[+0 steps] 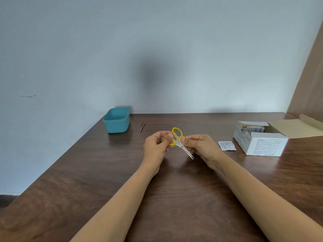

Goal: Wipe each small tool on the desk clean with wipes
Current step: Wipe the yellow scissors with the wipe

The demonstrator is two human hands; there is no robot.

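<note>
illegible print on box [265,145] and sachet [226,145]

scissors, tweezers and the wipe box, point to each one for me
scissors [188,152]: head view, on the bare blades just below the hands
tweezers [142,126]: head view, midway along the metal arms
wipe box [267,145]: head view, on the printed front panel

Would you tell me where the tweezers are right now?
In the head view, the tweezers lie on the desk left of centre, just right of the teal tub and beyond the left hand.
</note>
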